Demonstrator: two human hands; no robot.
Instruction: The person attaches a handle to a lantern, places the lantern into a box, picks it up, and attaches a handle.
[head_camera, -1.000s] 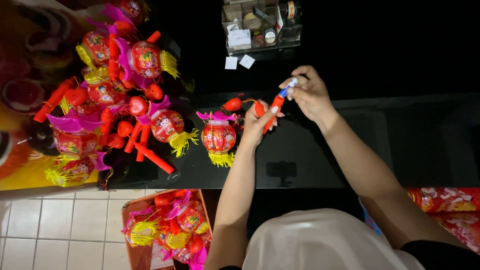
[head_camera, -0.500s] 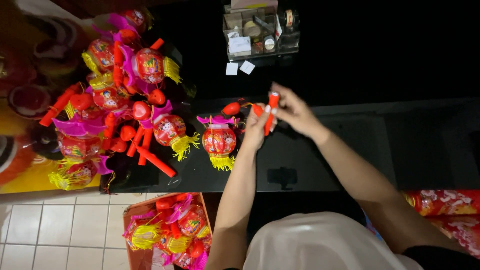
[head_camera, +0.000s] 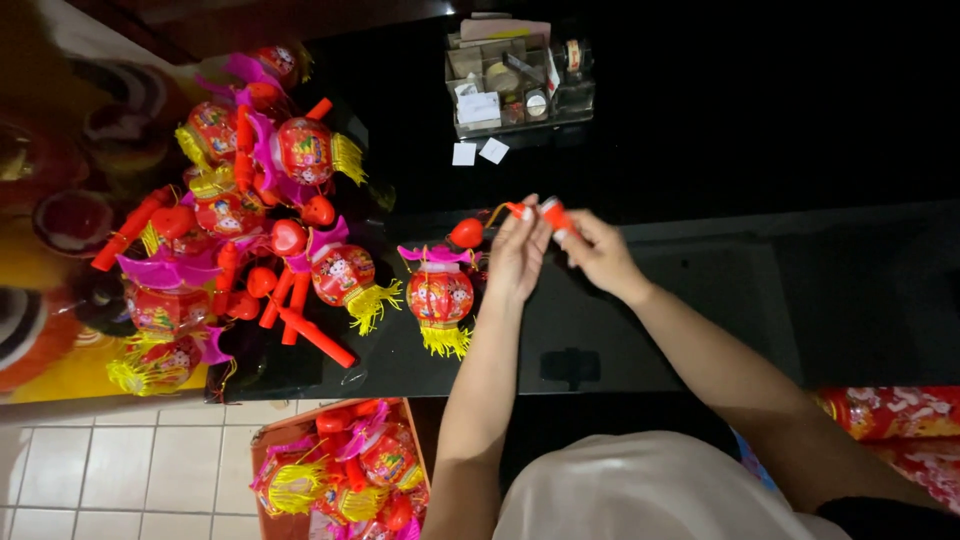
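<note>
Both hands meet over the black tabletop around a short red stick handle. My right hand grips the red handle near its end. My left hand pinches the other end, where a thin cord leads to a red heart bauble. Just left of my left hand lies a red toy lantern with a pink top and yellow tassels.
A heap of similar red lanterns and red sticks fills the table's left side. A clear organiser box with small items stands at the back, two white paper squares before it. A box of more lanterns sits on the tiled floor.
My hands have drawn closer together and lower, bringing the red handle from upright at the right to level between both hands. The lantern on the table has not moved.
</note>
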